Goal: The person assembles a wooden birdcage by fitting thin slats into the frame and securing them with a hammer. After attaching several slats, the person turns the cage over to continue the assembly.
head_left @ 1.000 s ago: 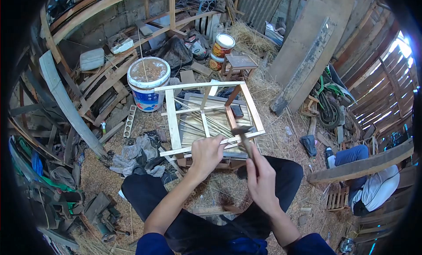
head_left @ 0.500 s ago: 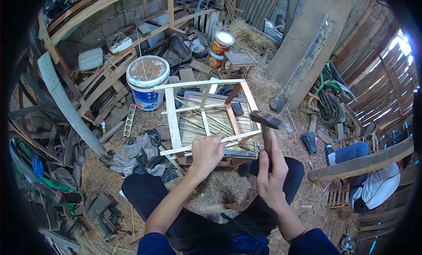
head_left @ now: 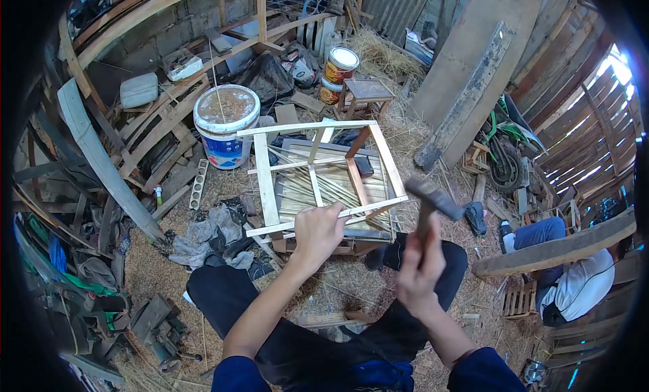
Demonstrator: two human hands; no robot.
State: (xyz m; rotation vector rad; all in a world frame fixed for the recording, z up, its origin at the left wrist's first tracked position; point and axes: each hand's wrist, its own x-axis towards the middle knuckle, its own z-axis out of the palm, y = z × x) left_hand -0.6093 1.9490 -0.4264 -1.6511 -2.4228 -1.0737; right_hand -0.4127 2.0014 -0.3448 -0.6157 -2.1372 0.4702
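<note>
My left hand (head_left: 319, 231) is closed round the near rail of a light wooden frame (head_left: 262, 182), left of the rail's right end. The frame rests tilted over a low slatted work surface (head_left: 291, 197) with thin sticks lying on it. In my right hand (head_left: 420, 263) is a hammer (head_left: 435, 198), gripped by its handle. The hammer head is raised to the right of the frame's near right corner, apart from the wood. A small dark object (head_left: 364, 167) lies inside the frame's outline, by the reddish crosspiece.
A large white bucket (head_left: 226, 111) stands behind left, with paint cans (head_left: 340, 65) and a small stool (head_left: 369, 89) at the back. Cloths (head_left: 206, 238) lie on the left floor. At right, another person (head_left: 585, 287) sits behind a curved beam (head_left: 554, 246).
The hammer and my right hand have moved right and slightly down, away from the frame's corner. My left hand keeps its hold on the rail.
</note>
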